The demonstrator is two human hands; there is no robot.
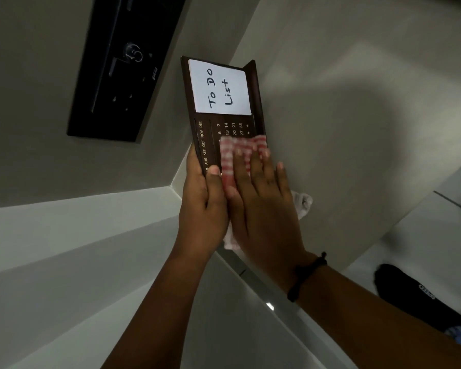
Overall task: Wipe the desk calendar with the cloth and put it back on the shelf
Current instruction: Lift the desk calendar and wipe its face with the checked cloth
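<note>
One calendar (218, 113), frame centre, off the shelf | left hand (202, 198) grip clamped on its lower edge | right hand (261, 198) spread flat, pressing cloth (237, 155) onto dates | wiping underway; upper half, return to shelf pending.

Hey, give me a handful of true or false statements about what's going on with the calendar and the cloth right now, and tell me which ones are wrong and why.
1. The left hand holds the desk calendar by its edge. True.
2. The right hand presses a plain blue cloth on the calendar. False: the cloth is red and white striped.
3. The white note on the calendar reads "To Do List". True.
4. The cloth covers the white note. False: it lies over the date numbers, below the note.
5. A dark wristband is on the right wrist. True.
</note>
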